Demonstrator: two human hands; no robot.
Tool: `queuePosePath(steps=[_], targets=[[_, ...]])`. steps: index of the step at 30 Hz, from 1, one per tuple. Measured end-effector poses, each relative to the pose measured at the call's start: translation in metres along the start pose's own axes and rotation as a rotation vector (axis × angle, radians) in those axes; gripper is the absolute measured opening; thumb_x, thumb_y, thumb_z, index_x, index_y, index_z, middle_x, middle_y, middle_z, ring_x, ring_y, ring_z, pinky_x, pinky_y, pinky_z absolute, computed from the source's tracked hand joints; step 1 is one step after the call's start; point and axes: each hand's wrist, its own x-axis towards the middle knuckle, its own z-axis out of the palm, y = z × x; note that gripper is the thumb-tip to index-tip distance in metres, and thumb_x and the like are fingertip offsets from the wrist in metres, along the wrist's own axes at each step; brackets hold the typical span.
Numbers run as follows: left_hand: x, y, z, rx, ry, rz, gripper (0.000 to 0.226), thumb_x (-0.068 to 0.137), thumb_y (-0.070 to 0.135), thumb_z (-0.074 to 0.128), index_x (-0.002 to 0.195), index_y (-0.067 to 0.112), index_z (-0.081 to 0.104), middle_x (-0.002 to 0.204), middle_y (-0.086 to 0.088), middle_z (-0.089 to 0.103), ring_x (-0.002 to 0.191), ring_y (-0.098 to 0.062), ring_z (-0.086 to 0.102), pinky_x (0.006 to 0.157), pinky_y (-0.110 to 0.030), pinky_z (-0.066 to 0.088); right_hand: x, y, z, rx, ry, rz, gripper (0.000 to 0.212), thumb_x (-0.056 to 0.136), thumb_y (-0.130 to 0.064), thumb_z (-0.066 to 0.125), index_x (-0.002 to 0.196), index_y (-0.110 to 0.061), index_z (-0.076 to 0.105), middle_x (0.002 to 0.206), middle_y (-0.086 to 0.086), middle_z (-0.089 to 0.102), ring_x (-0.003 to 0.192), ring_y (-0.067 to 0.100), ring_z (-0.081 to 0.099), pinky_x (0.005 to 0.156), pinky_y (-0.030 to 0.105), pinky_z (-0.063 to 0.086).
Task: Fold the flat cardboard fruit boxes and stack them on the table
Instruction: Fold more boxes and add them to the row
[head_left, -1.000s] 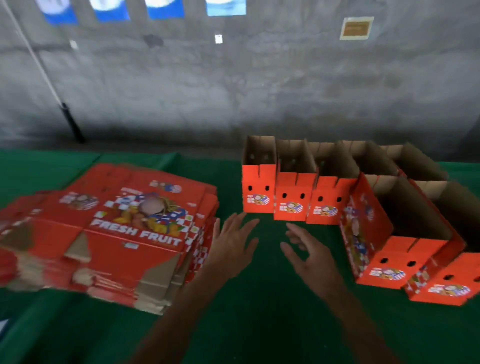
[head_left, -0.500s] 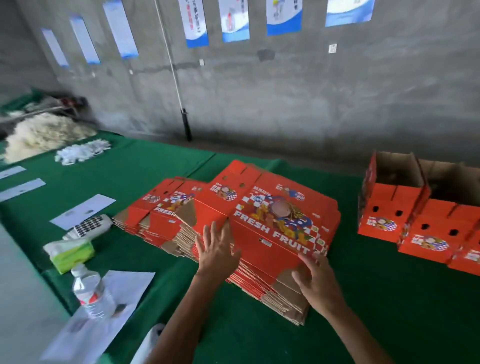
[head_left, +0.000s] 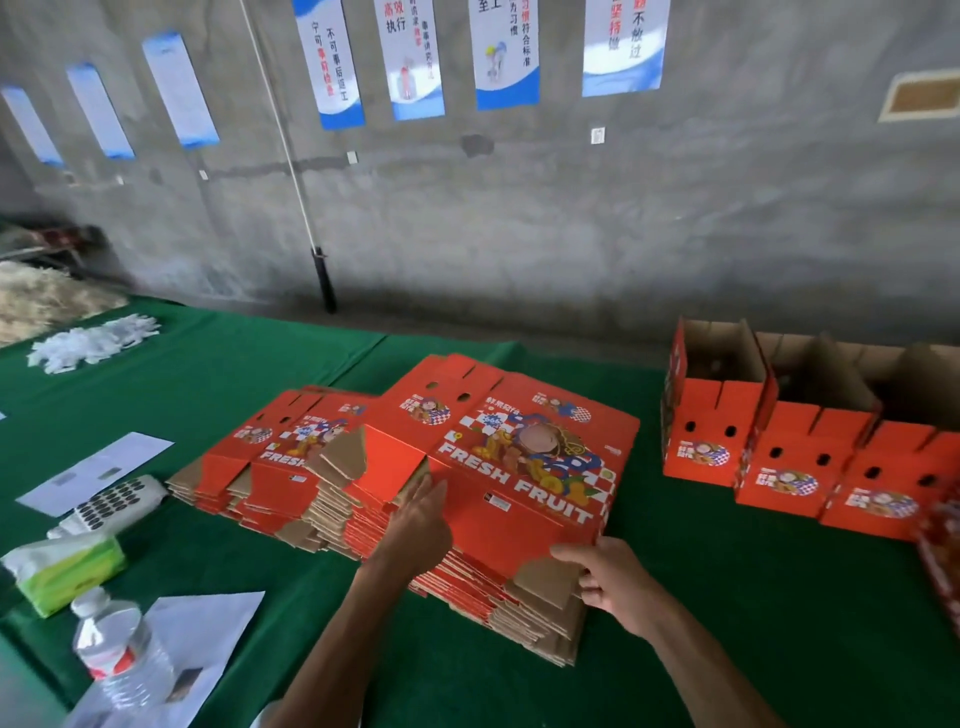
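A thick stack of flat red "FRESH FRUIT" boxes (head_left: 524, 467) lies mid-table on the green cloth (head_left: 727, 613). A second, lower stack (head_left: 270, 457) sits just left of it. My left hand (head_left: 415, 525) lies with straight fingers on the near left edge of the top flat box. My right hand (head_left: 608, 577) pinches the brown cardboard flap at the near right corner of that top box, thumb on top. Several folded, open-topped red boxes (head_left: 722, 415) stand in a row at the right.
Near the left edge are a water bottle (head_left: 124, 654), white paper sheets (head_left: 208, 639), a green tissue pack (head_left: 67, 571) and a calculator (head_left: 111, 501). White gloves (head_left: 93, 340) and straw-like stuffing (head_left: 41, 301) lie far left. A concrete wall with posters stands behind.
My view swung left from the folded boxes to the flat stacks. Both hands moved from mid-air onto the big stack; the right hand has taken the corner flap of the top box.
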Motion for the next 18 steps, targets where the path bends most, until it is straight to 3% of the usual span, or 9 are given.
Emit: queuePosePath(steps=[2, 4, 6, 8, 12, 15, 18], targets=[[-0.004, 0.005, -0.003, -0.062, 0.054, 0.063, 0.065, 0.095, -0.001, 0.048, 0.157, 0.011, 0.035, 0.167, -0.009, 0.023, 0.155, -0.028, 0.020, 0.125, -0.052, 0.022, -0.010, -0.007, 0.002, 0.050, -0.002, -0.137, 0.054, 0.076, -0.024, 0.087, 0.123, -0.018, 0.062, 0.112, 0.006, 0.076, 0.100, 0.024, 0.073, 0.083, 0.042, 0.055], [-0.006, 0.009, -0.005, -0.122, 0.139, 0.114, 0.063, 0.095, 0.002, 0.049, 0.156, 0.014, 0.039, 0.163, -0.008, 0.033, 0.150, -0.027, 0.033, 0.121, -0.055, 0.029, -0.023, -0.018, -0.003, 0.131, 0.024, -0.288, 0.048, 0.081, -0.020, 0.083, 0.124, -0.023, 0.063, 0.116, 0.003, 0.076, 0.103, 0.022, 0.075, 0.089, 0.047, 0.056], [-0.006, 0.015, -0.003, -0.098, 0.185, 0.171, 0.061, 0.098, 0.008, 0.048, 0.157, 0.017, 0.036, 0.161, -0.005, 0.039, 0.148, -0.023, 0.037, 0.122, -0.058, 0.020, -0.041, -0.033, -0.017, 0.104, 0.131, -0.394, 0.038, 0.086, -0.025, 0.080, 0.120, -0.033, 0.065, 0.112, -0.005, 0.076, 0.099, 0.016, 0.075, 0.087, 0.045, 0.057], [-0.003, 0.027, 0.003, -0.024, 0.215, 0.245, 0.057, 0.108, 0.022, 0.044, 0.162, 0.020, 0.026, 0.165, 0.000, 0.033, 0.153, -0.016, 0.026, 0.125, -0.056, 0.007, -0.064, -0.049, -0.035, 0.048, 0.198, -0.468, 0.031, 0.089, -0.032, 0.077, 0.116, -0.042, 0.066, 0.108, -0.013, 0.075, 0.096, 0.010, 0.074, 0.084, 0.040, 0.056], [0.005, 0.063, 0.024, 0.067, 0.220, 0.334, 0.063, 0.109, 0.050, 0.019, 0.165, 0.021, 0.011, 0.171, 0.002, 0.012, 0.158, -0.013, 0.001, 0.128, -0.047, -0.002, -0.115, -0.074, -0.090, 0.104, 0.235, -0.504, 0.033, 0.092, -0.031, 0.075, 0.124, -0.031, 0.065, 0.113, -0.004, 0.077, 0.105, 0.020, 0.074, 0.092, 0.047, 0.057], [0.006, 0.098, 0.034, 0.011, 0.347, 0.412, 0.069, 0.106, 0.050, 0.019, 0.162, 0.011, 0.021, 0.170, -0.007, 0.015, 0.158, -0.021, 0.005, 0.127, -0.050, 0.012, -0.161, -0.082, -0.138, 0.094, 0.222, -0.503, 0.042, 0.084, -0.035, 0.077, 0.122, -0.020, 0.069, 0.115, 0.009, 0.076, 0.106, 0.031, 0.074, 0.095, 0.055, 0.057], [0.001, 0.144, 0.041, -0.034, 0.396, 0.512, 0.067, 0.102, 0.047, 0.030, 0.156, 0.008, 0.037, 0.168, -0.012, 0.023, 0.156, -0.030, 0.015, 0.123, -0.053, 0.017, -0.200, -0.078, -0.180, 0.039, 0.232, -0.483, 0.044, 0.086, -0.030, 0.073, 0.127, -0.014, 0.066, 0.116, 0.015, 0.075, 0.105, 0.039, 0.073, 0.089, 0.059, 0.060]])
